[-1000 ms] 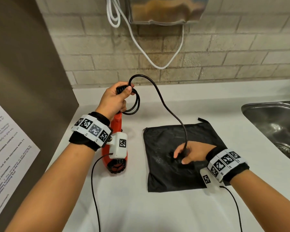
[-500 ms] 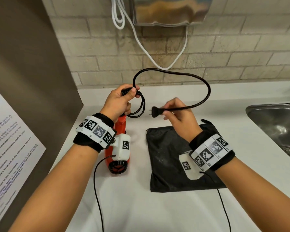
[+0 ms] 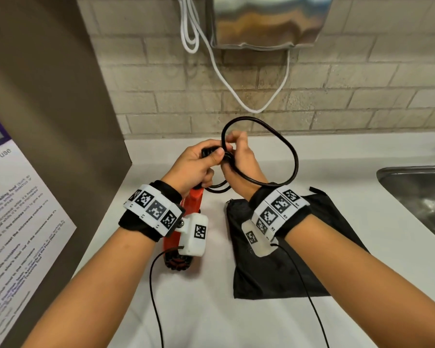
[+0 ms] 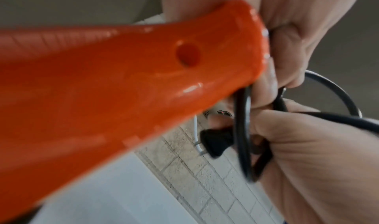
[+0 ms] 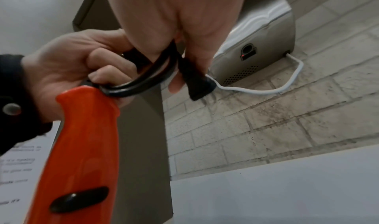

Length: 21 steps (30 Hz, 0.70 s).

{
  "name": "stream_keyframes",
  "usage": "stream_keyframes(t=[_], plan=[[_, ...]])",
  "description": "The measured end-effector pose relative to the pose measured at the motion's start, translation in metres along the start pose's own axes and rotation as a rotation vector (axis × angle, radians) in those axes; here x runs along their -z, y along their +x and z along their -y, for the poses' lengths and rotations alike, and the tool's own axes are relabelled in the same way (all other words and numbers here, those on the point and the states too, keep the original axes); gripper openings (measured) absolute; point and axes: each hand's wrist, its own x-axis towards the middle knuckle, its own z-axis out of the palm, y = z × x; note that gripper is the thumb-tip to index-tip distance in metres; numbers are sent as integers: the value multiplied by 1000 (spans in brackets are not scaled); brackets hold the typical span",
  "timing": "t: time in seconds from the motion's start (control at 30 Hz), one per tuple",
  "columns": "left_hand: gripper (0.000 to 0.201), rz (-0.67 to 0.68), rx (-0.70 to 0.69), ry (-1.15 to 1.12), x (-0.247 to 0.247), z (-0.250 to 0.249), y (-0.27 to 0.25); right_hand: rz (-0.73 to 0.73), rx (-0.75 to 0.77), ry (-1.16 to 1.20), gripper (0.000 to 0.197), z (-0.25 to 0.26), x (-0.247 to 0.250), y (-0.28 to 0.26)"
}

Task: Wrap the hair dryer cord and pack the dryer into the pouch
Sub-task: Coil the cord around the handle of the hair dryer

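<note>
An orange hair dryer (image 3: 194, 204) hangs handle-up over the white counter, its grille end (image 3: 177, 262) low. My left hand (image 3: 211, 159) grips the top of the handle (image 5: 82, 146) together with the coiled black cord (image 5: 143, 83). Right beside it, my right hand (image 3: 232, 144) pinches the plug (image 5: 197, 81), whose prongs show in the left wrist view (image 4: 215, 143). The loose cord (image 3: 294, 159) arcs in one loop to the right, over my right wrist. The black pouch (image 3: 312, 259) lies flat on the counter under my right forearm.
A steel sink (image 3: 417, 197) is set into the counter (image 3: 211, 310) at the right. A steel wall-mounted hand dryer (image 3: 266, 21) hangs on the brick wall above, its white cable (image 3: 249, 104) drooping. A brown side panel with a paper notice (image 3: 23, 222) closes the left.
My right hand lifted the plug off the pouch and carried it up to my left hand. The free loop of cord has grown smaller. The left hand kept its hold.
</note>
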Motion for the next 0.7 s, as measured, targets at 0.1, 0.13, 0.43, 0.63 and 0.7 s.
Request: stream_keyframes(t=[0.1, 0.13, 0.43, 0.63, 0.7], plan=[[18, -52, -42, -7, 5, 1, 2, 136, -122, -67, 33, 2, -3, 1], [20, -67, -45, -13, 7, 1, 3, 143, -125, -97, 29, 2, -3, 0], [19, -131, -71, -33, 13, 3, 7, 207, -25, -369, 26, 10, 3, 1], [17, -211, -57, -99, 32, -2, 6, 466, -69, -763, 31, -51, 17, -33], [18, -224, -50, -117, 35, -3, 5, 450, -233, -831, 27, -77, 25, -39]])
